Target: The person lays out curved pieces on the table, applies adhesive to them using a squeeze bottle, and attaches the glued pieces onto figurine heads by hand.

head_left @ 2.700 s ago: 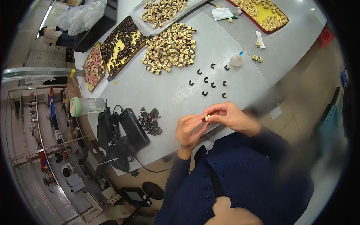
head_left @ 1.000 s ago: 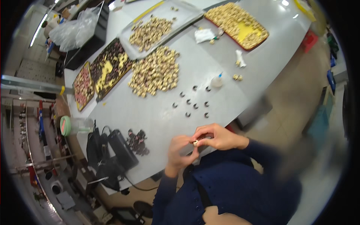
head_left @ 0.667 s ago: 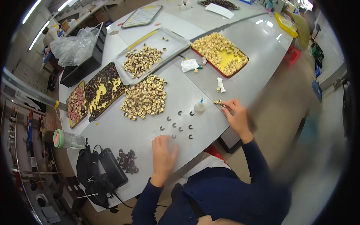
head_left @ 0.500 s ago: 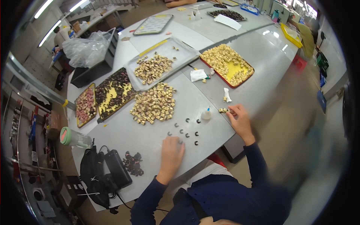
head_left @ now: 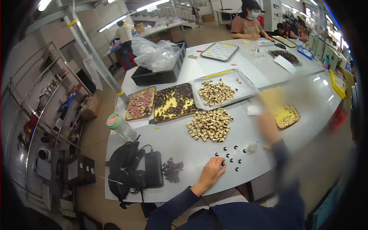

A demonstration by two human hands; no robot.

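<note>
My left hand (head_left: 211,171) rests on the grey table with its fingers together, the tips at a small black C-shaped piece (head_left: 223,163). Several like pieces (head_left: 227,155) lie spread out just beyond it. My right hand (head_left: 270,126) is smeared by motion, stretched out over the table beside a tray of small gold pieces (head_left: 287,117) and partly covering it; its fingers cannot be made out. A small white bottle (head_left: 253,146) stands between the C-shaped pieces and my right forearm. Past my left hand lies a heap of gold cube-like pieces (head_left: 210,125).
A clear-lined tray (head_left: 245,90), a tray of dark pieces (head_left: 174,101) and one of pink and gold pieces (head_left: 140,103) line the far side. At left are a bottle with a green lid (head_left: 122,126), a black pouch (head_left: 124,168) and a dark pile (head_left: 172,169). A person (head_left: 249,25) sits opposite.
The view has tilted up and turned left. My right hand has swung from the table's right edge out toward the tray of gold pieces. My left hand stays by the C-shaped pieces.
</note>
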